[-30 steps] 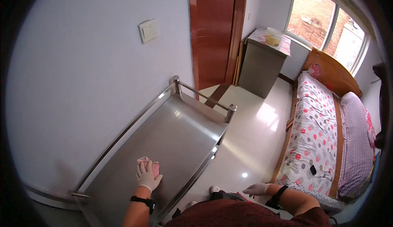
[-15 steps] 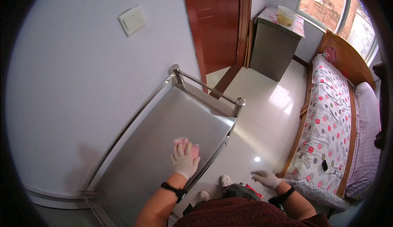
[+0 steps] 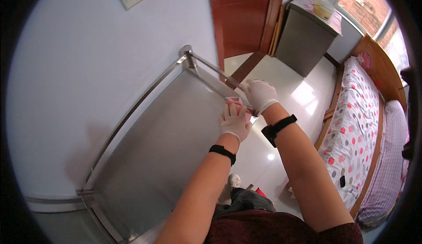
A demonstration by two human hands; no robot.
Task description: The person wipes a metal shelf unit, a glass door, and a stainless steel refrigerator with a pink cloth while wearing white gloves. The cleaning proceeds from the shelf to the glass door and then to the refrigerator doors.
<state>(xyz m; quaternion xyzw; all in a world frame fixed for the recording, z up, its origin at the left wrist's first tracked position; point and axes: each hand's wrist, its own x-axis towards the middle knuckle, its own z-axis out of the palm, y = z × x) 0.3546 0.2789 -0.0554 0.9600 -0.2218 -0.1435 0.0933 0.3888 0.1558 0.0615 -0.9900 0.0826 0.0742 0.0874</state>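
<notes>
My left hand [image 3: 234, 123], in a white glove, presses a folded pink cloth [image 3: 235, 101] onto the metal cart top [image 3: 154, 143] near its far right corner. The fingers lie over the cloth and hold it against the surface. In a matching glove, my right hand [image 3: 260, 96] is closed around the corner post at the end of the metal rail [image 3: 211, 67]. The hand hides that post. A black band circles each wrist.
The cart's long rail [image 3: 136, 116] runs beside the white wall. To the right stands a bed [image 3: 351, 121] with a dotted sheet. A grey cabinet [image 3: 303, 41] bearing a tub [image 3: 324, 8] is beyond the cart, near a red-brown door [image 3: 239, 15].
My left hand has slid the pink cloth forward and right to the corner. My right hand has risen from beside the bed and taken hold of the corner post.
</notes>
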